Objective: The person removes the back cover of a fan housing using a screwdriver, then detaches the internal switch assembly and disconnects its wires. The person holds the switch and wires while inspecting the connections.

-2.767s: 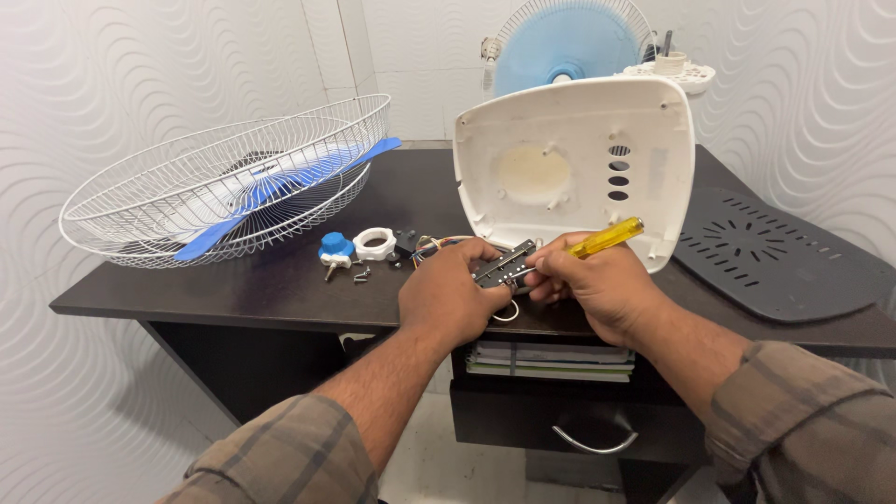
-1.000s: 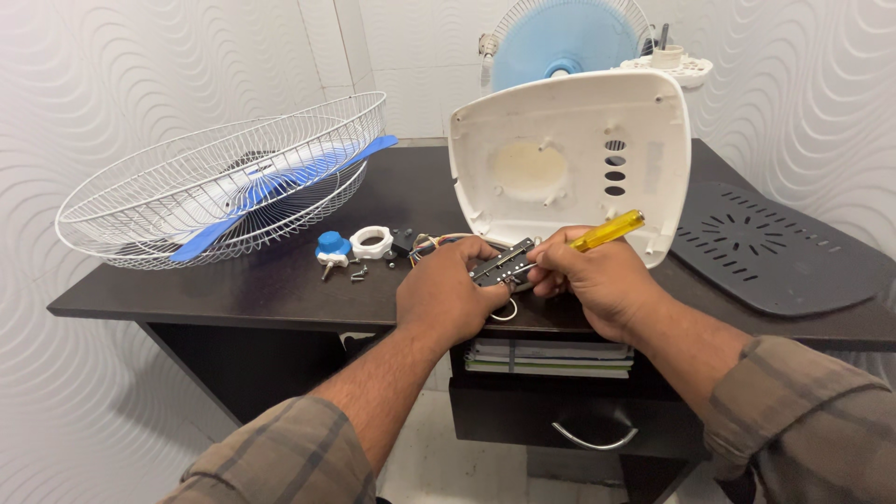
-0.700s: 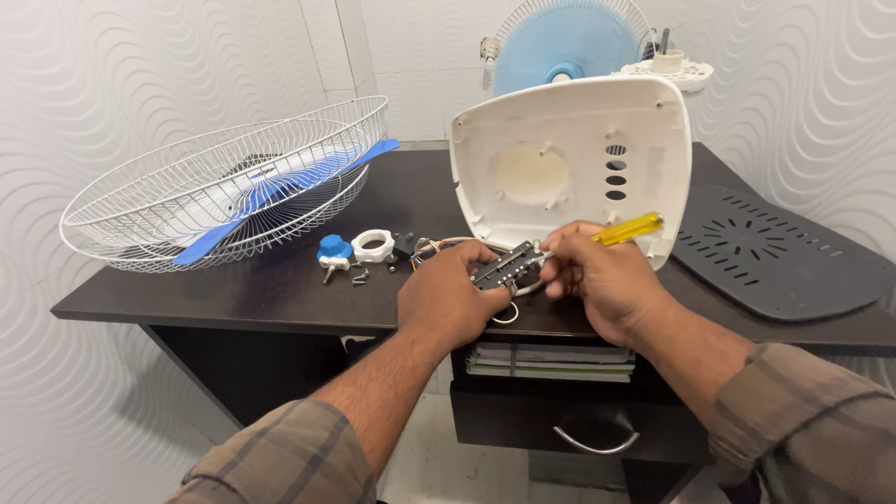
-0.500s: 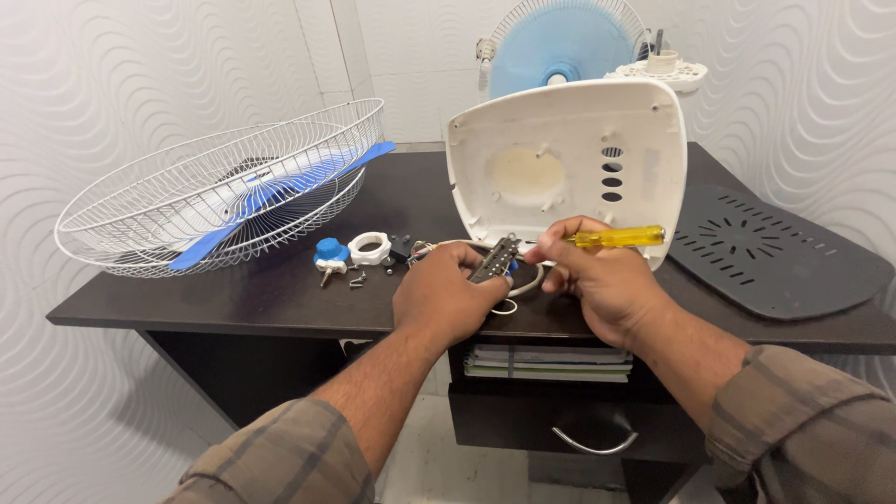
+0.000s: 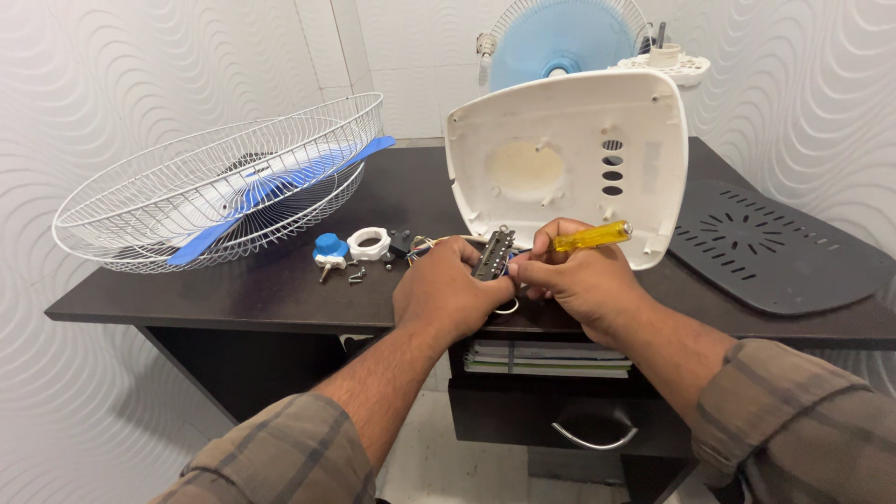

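grille (image 5: 215,177) left of hands, white housing (image 5: 569,159) upright behind, dark cover (image 5: 775,247) right.

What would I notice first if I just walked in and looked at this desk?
Probably the two hands at the front edge: the left hand holds a small dark switch strip, and the right hand holds a yellow-handled screwdriver beside it. Behind them stands a big white plastic cover. On the left of the desk lies a white wire fan cage with a blue blade in it.
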